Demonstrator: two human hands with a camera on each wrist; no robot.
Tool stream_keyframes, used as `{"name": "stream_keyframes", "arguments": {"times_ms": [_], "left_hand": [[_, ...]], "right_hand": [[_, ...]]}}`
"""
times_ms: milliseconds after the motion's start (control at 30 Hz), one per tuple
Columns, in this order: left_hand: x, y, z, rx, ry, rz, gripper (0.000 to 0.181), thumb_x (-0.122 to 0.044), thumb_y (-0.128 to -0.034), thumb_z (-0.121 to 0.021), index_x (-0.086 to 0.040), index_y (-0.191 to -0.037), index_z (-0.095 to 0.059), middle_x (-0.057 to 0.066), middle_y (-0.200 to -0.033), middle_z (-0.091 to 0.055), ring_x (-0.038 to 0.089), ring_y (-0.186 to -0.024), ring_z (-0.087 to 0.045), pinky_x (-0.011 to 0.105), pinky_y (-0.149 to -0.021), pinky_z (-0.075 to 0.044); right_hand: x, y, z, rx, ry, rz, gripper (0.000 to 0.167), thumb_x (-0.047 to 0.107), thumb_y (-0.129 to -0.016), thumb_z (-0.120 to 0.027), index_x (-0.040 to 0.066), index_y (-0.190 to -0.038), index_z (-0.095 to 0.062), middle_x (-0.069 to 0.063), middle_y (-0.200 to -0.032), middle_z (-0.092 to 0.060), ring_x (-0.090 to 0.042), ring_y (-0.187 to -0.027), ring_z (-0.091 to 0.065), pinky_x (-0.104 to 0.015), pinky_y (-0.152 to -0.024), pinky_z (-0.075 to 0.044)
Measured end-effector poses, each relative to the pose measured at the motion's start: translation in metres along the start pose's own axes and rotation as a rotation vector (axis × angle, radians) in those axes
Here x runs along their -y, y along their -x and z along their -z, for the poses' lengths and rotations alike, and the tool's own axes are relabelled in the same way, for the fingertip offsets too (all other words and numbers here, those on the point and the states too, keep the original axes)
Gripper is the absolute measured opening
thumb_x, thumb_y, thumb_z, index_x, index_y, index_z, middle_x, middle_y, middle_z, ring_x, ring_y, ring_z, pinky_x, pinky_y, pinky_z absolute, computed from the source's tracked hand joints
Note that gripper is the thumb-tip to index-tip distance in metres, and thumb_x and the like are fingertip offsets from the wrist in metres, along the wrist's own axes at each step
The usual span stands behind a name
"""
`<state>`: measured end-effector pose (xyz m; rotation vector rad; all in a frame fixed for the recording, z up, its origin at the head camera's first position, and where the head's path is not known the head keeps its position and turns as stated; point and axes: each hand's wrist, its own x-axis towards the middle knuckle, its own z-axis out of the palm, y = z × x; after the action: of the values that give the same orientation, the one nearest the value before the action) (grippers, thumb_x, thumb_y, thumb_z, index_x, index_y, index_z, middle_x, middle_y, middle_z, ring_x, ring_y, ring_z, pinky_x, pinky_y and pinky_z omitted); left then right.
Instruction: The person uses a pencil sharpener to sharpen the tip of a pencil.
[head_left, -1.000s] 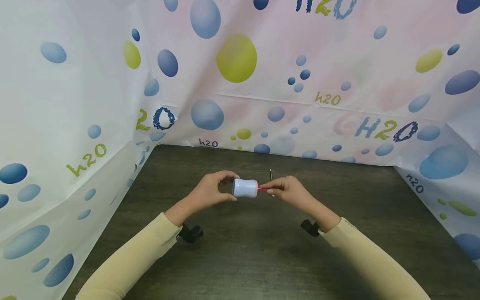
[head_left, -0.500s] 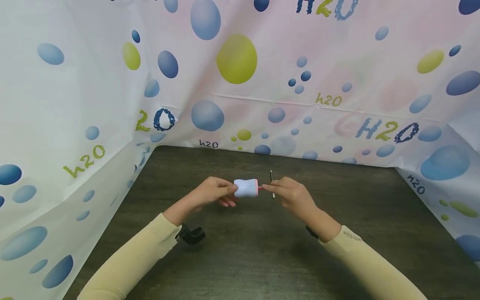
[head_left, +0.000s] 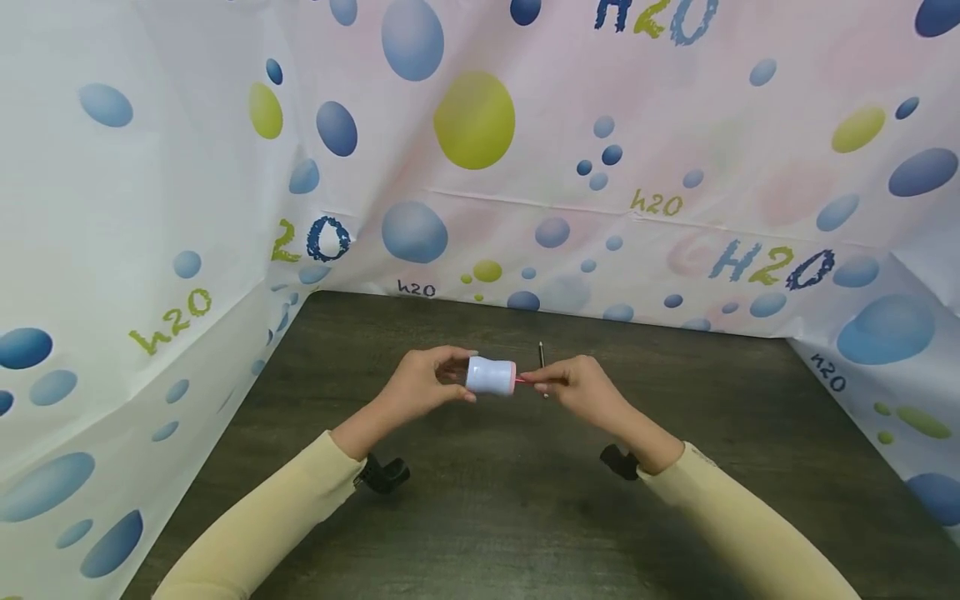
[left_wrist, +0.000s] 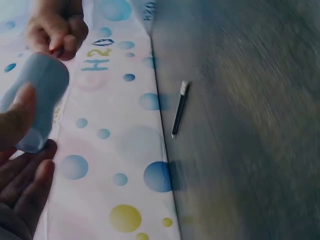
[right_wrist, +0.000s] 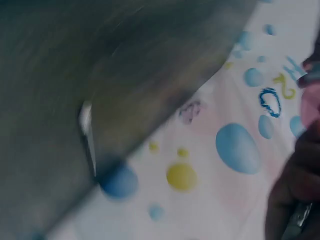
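Rolled since the earlier frame: my left hand (head_left: 418, 384), gripping the pale-blue cylinder (head_left: 491, 377) above the table (head_left: 510, 517), and my right hand (head_left: 583, 387), pinching its red rod (head_left: 522, 381); twisting work seems under way.

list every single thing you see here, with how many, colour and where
waisted cylinder: 1, pale blue with pink end, between the hands
thin stick: 1, red, at the cylinder's pink end
pencil-like rod: 1, black and white, lying on the table
table: 1, dark brown, beneath the hands
bubble-print backdrop: at least 1, mostly white, behind and beside the table
wrist cameras: 2, black, at the wrists
sleeves: 2, cream, on the arms
left-hand grip: 1, bare, holding the cylinder
right-hand grip: 1, bare, pinching the stick
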<state>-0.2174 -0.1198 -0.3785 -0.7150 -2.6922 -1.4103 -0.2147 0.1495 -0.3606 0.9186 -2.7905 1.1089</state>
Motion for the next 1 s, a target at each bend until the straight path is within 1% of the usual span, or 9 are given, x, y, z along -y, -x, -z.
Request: {"name": "stream_keyframes", "arguments": {"times_ms": [100, 200, 300, 400, 500, 633, 767, 900, 1000], "left_hand": [[-0.001, 0.003, -0.002, -0.044, -0.113, -0.116, 0.054, -0.007, -0.0781, -0.088, -0.001, -0.128, -0.068, 0.018, -0.123, -0.074, 0.032, -0.106, -0.075, 0.045, -0.092, -0.063], [-0.001, 0.004, -0.003, -0.034, -0.115, -0.163, 0.054, -0.002, -0.0779, -0.087, 0.000, -0.127, -0.065, 0.018, -0.124, -0.071, 0.033, -0.108, -0.072, 0.046, -0.095, -0.061], [0.001, 0.004, -0.003, 0.002, -0.064, -0.167, 0.063, 0.000, -0.0792, -0.086, 0.001, -0.134, -0.054, 0.021, -0.134, -0.061, 0.036, -0.118, -0.066, 0.047, -0.102, -0.058], [0.003, 0.002, -0.001, 0.049, 0.005, -0.148, 0.085, -0.007, -0.0820, -0.086, -0.001, -0.151, -0.037, 0.024, -0.150, -0.046, 0.041, -0.132, -0.057, 0.051, -0.109, -0.053], [0.004, -0.001, 0.003, 0.084, 0.050, -0.066, 0.090, -0.021, -0.0903, -0.080, -0.005, -0.161, -0.026, 0.024, -0.157, -0.041, 0.041, -0.138, -0.054, 0.052, -0.111, -0.051], [0.008, -0.005, 0.005, 0.130, 0.108, 0.091, 0.066, -0.034, -0.1025, -0.063, -0.004, -0.156, -0.040, 0.023, -0.144, -0.061, 0.038, -0.126, -0.066, 0.049, -0.101, -0.059], [0.008, -0.007, 0.003, 0.168, 0.136, 0.179, 0.052, -0.031, -0.1043, -0.061, 0.003, -0.143, -0.056, 0.024, -0.126, -0.072, 0.039, -0.107, -0.074, 0.047, -0.088, -0.064], [0.004, -0.006, 0.000, 0.155, 0.144, 0.195, 0.045, -0.023, -0.1011, -0.066, 0.007, -0.134, -0.063, 0.024, -0.118, -0.075, 0.038, -0.097, -0.075, 0.047, -0.081, -0.065], [0.001, -0.004, -0.003, 0.096, 0.160, 0.180, 0.044, -0.017, -0.0964, -0.073, 0.006, -0.133, -0.064, 0.023, -0.121, -0.074, 0.033, -0.104, -0.075, 0.041, -0.083, -0.065]], "right_hand": [[-0.003, -0.003, 0.006, 0.116, -0.194, -0.196, 0.024, 0.003, -0.099, -0.063, -0.006, -0.118, -0.073, -0.017, -0.089, -0.077, -0.009, -0.064, -0.052, -0.023, -0.056, -0.043], [-0.009, -0.004, 0.004, 0.130, -0.211, -0.198, 0.025, 0.005, -0.100, -0.063, -0.006, -0.119, -0.073, -0.019, -0.097, -0.078, -0.016, -0.076, -0.067, -0.024, -0.066, -0.056], [-0.011, -0.002, -0.002, 0.067, -0.119, -0.117, 0.023, 0.006, -0.099, -0.066, -0.003, -0.118, -0.075, -0.021, -0.108, -0.078, -0.018, -0.087, -0.074, -0.025, -0.074, -0.061], [-0.012, 0.001, -0.006, -0.030, 0.009, -0.022, 0.022, 0.004, -0.096, -0.068, 0.002, -0.116, -0.077, -0.018, -0.106, -0.079, -0.013, -0.074, -0.067, -0.023, -0.064, -0.055], [-0.014, 0.004, -0.008, -0.160, 0.203, 0.140, 0.023, -0.002, -0.090, -0.072, 0.005, -0.111, -0.079, -0.012, -0.097, -0.080, -0.016, -0.068, -0.064, -0.026, -0.059, -0.052], [-0.019, 0.007, -0.011, -0.355, 0.400, 0.393, 0.031, -0.013, -0.079, -0.077, 0.005, -0.103, -0.081, -0.008, -0.089, -0.079, -0.022, -0.082, -0.072, -0.035, -0.068, -0.062], [-0.020, 0.007, -0.015, -0.450, 0.472, 0.577, 0.040, -0.024, -0.069, -0.076, 0.002, -0.098, -0.081, -0.009, -0.084, -0.077, -0.022, -0.077, -0.071, -0.033, -0.066, -0.062], [-0.015, 0.008, -0.018, -0.454, 0.491, 0.624, 0.041, -0.027, -0.065, -0.075, 0.000, -0.095, -0.081, -0.009, -0.080, -0.077, -0.019, -0.071, -0.070, -0.029, -0.060, -0.060], [-0.013, 0.009, -0.019, -0.408, 0.459, 0.541, 0.037, -0.025, -0.070, -0.074, 0.000, -0.096, -0.081, -0.010, -0.079, -0.078, -0.019, -0.069, -0.071, -0.028, -0.059, -0.059]]}}
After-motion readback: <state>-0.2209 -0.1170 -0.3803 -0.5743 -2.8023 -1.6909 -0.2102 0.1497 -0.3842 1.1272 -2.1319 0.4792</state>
